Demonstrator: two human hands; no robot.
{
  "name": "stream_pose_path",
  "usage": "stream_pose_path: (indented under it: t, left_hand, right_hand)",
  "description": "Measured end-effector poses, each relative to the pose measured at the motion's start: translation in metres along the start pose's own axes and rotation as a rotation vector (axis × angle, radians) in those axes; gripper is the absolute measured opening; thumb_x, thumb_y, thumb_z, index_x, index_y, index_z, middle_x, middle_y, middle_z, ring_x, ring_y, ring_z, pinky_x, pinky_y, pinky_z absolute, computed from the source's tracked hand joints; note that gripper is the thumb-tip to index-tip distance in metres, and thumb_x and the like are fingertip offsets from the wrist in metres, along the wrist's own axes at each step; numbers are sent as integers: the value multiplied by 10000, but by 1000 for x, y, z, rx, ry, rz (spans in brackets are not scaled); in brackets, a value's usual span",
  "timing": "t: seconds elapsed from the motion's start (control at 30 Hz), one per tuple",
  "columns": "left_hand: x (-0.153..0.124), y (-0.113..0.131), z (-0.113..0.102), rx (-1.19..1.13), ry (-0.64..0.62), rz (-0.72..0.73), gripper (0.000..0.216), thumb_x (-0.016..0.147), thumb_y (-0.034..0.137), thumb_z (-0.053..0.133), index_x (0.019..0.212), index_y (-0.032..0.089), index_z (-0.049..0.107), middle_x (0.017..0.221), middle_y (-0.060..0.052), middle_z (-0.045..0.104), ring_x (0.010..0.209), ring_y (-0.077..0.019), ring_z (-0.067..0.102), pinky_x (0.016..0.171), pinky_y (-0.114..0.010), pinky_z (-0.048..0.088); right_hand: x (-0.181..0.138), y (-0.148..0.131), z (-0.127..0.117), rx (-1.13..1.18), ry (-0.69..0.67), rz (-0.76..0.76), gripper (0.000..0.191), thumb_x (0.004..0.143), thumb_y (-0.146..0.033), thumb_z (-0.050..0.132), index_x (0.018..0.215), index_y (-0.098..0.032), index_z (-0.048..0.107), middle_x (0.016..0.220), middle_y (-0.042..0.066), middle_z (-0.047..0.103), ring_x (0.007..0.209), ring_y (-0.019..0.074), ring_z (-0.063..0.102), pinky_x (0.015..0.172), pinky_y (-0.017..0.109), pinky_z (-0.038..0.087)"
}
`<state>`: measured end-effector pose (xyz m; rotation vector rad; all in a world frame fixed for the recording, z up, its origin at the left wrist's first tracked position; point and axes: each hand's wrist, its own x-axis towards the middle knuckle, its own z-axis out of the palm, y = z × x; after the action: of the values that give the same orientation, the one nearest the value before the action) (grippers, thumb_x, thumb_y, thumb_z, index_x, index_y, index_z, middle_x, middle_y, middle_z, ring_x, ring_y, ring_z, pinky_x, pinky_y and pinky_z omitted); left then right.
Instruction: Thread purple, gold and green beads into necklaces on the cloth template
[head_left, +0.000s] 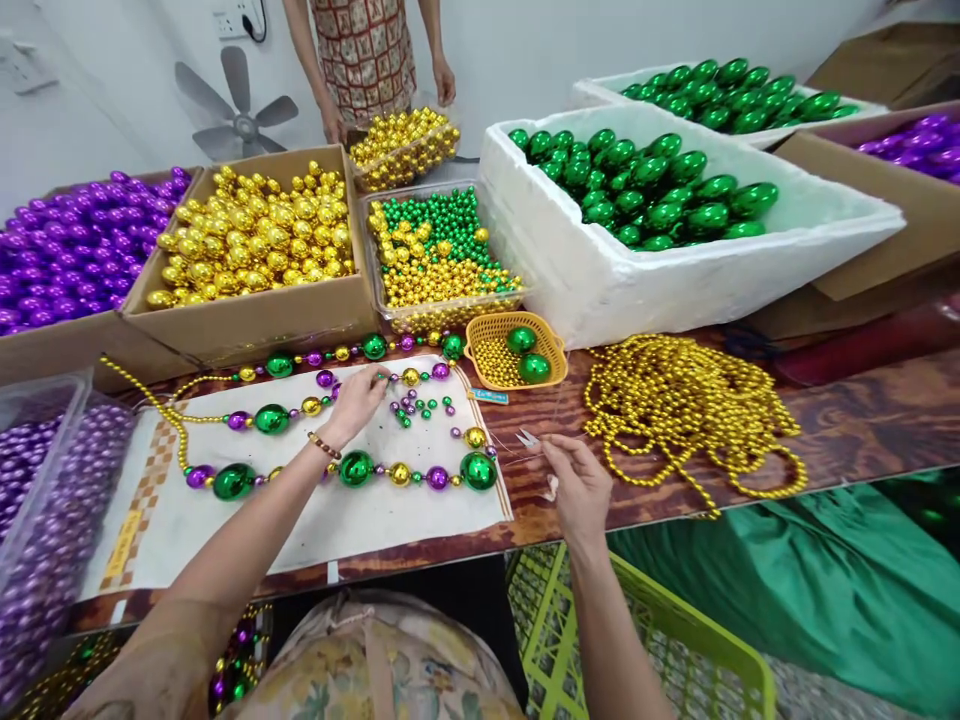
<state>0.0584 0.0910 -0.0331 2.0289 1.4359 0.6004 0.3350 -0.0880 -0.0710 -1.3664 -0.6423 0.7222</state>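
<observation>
Clock centred on white mat (360, 522), lying on the desk (862, 430). Bead strand (235, 482) in rows across the mat: green, purple, gold balls. Hands well apart. Left hand (358, 405) at 1 o'clock, fingers bunched at the middle row; cannot tell whether closed on a bead. Right hand (583, 485) off the mat's edge at 3, clamped on small snips (527, 438). Loose small beads (406, 407) at 2; orange basket (480, 375) farther out; gold bead heap (675, 410) beyond the right hand at 3. Co-worker (366, 60) standing at 12.
</observation>
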Motion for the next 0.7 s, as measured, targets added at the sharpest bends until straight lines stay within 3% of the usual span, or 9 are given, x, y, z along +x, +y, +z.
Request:
stream_pose_path:
  t: [0.2, 0.33, 0.7]
  left_hand:
    - [-9, 9, 26, 82, -70, 95, 227, 912, 230, 548, 1087, 179, 682, 912, -52, 731, 810, -193, 654, 762, -297, 471]
    - [-11, 12, 26, 101, -130, 109, 237, 942, 254, 524, 1094, 181, 691, 903, -49, 736, 790, -192, 654, 739, -291, 463]
    - [-23, 12, 27, 110, -163, 158, 211, 971, 260, 505, 1037, 180, 689, 911, -49, 732, 793, -182, 651, 736, -278, 464]
  right_hand:
    - [-11, 23, 1, -36, -18, 52, 282, 763, -437, 765, 867, -187, 688, 743, 41, 746, 538, 166, 661, 470, 268, 509]
    - [-12, 30, -2, -54, -28, 45, 269, 770, -428, 750, 861, -182, 693, 722, 39, 735, 519, 154, 647, 436, 244, 469]
    - [-14, 40, -3, -108, -49, 83, 276, 753, -439, 754, 855, -187, 704, 730, 62, 750, 516, 171, 649, 444, 274, 509]
